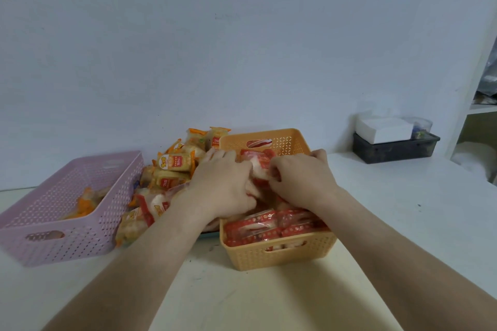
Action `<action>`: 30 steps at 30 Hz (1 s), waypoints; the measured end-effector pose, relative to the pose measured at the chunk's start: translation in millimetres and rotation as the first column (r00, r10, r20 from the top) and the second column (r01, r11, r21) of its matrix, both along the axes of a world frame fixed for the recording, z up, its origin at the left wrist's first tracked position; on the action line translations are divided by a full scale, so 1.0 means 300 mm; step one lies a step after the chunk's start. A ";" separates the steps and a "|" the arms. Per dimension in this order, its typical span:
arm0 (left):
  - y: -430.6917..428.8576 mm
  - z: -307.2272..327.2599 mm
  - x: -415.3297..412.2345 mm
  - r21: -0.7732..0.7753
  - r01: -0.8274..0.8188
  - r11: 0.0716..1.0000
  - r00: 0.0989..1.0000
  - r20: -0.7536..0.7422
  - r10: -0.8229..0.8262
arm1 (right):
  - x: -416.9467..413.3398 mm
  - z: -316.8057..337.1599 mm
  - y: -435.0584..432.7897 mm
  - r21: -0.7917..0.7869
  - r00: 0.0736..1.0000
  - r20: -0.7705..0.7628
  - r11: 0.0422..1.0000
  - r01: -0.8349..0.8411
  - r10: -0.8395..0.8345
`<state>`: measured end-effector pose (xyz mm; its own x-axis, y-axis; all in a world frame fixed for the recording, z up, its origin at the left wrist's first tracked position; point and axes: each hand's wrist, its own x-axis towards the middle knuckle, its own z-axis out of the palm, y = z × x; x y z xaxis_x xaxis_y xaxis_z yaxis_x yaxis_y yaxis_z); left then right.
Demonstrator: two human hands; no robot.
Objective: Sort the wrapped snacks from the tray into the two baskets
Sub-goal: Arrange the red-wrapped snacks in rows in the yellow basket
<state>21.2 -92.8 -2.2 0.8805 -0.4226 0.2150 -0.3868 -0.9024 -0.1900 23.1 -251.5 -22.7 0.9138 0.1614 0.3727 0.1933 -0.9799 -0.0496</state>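
Observation:
An orange basket (pixel 277 255) stands in front of me, nearly full of red-wrapped snacks (pixel 258 228). Both hands are inside it. My left hand (pixel 224 183) and my right hand (pixel 298 177) close together on red-wrapped snacks (pixel 259 169) in the basket's middle. A heap of orange-wrapped snacks (pixel 174 164) lies between the baskets on a tray whose teal edge (pixel 209 235) just shows. At the left stands a pink basket (pixel 67 223) holding a few orange-wrapped snacks (pixel 86 201).
The white table (pixel 403 209) runs right to a dark bin (pixel 395 148) with a white box in it. A white shelf unit (pixel 481 113) stands at the far right. A pale wall sits just behind the baskets.

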 end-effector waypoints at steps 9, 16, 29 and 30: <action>0.048 -0.013 -0.026 -0.566 0.160 0.809 0.977 0.210 -0.047 | -0.007 0.000 -0.004 0.149 0.996 0.090 0.989 0.012 -0.026; 0.052 -0.009 -0.090 -0.383 0.214 0.899 0.964 0.233 -0.130 | -0.024 0.027 -0.021 0.194 0.999 0.027 0.981 -0.029 0.025; 0.076 -0.048 -0.075 -0.263 0.160 0.952 0.978 -0.091 -0.190 | -0.093 0.131 -0.129 0.410 0.937 -0.272 0.907 -0.096 0.221; 0.079 -0.050 -0.072 -0.264 0.158 0.951 0.975 -0.108 -0.192 | -0.104 0.138 -0.129 0.331 0.923 -0.320 0.938 -0.103 0.214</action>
<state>-0.3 -69.2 -17.1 0.8250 -0.5194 0.2228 -0.5491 -0.8300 0.0983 -8.2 -290.2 18.8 0.9651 0.2453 0.0920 0.2607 -0.8641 -0.4306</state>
